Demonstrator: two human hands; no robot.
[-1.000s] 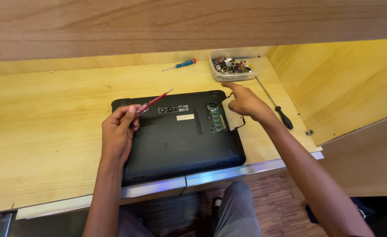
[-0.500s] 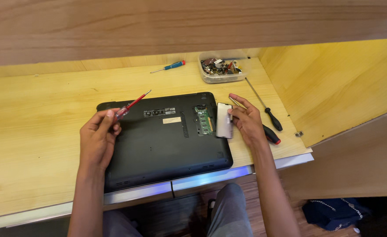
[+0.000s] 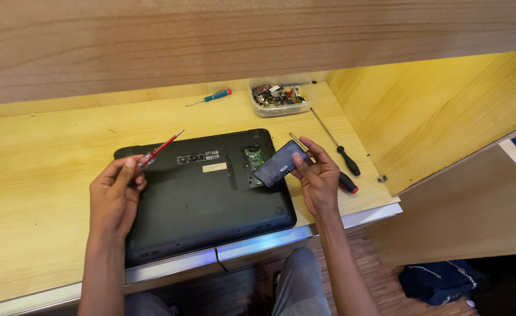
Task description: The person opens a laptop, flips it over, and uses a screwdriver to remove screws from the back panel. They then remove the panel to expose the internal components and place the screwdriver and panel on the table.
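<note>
I see my left hand resting on the left part of the laptop, fingers closed around a red screwdriver whose tip points up and to the right, over the laptop's back edge. The laptop lies bottom-up on the desk, black, with its front edge close to the desk's near rim. My right hand is at the laptop's right edge, pinching a small dark cover between thumb and fingers; the cover is tilted and held just above the open bay, where a green board shows (I cannot tell whether the cover's lower corner touches the laptop). Just right of that hand two more screwdrivers lie on the desk: a long thin one with a black handle, and a shorter one with a black and red handle, partly hidden behind my fingers. At the back of the desk sits a clear tub full of small mixed parts, and to its left, well apart from the laptop, a blue and red screwdriver.
</note>
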